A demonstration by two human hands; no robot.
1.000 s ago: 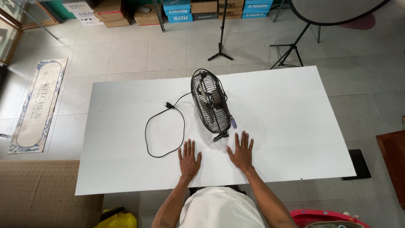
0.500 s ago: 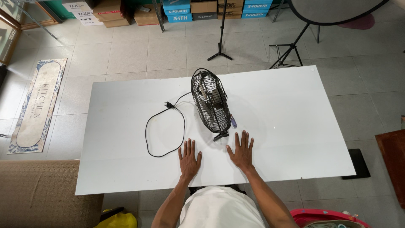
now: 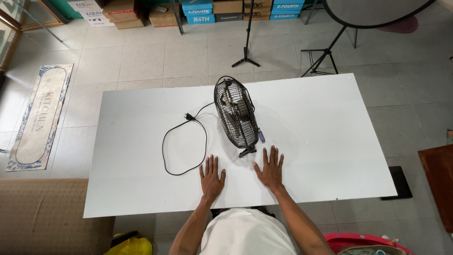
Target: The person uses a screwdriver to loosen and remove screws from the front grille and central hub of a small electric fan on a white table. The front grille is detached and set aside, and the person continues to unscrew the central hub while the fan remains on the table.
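White table [image 3: 330, 141]: fan [image 3: 236, 115] blades blurred behind grille, hands flat.

A white rectangular table [image 3: 330, 141] stands on a floor of pale grey tiles [image 3: 155, 56] in daylight. A long patterned mat [image 3: 40, 118] lies to the left, near a brown upholstered seat [image 3: 47, 212]. Cardboard and blue boxes [image 3: 198, 12] line the far wall. Black tripod stands [image 3: 245, 52] rise beyond the table, one beside a large round reflector [image 3: 368, 9].
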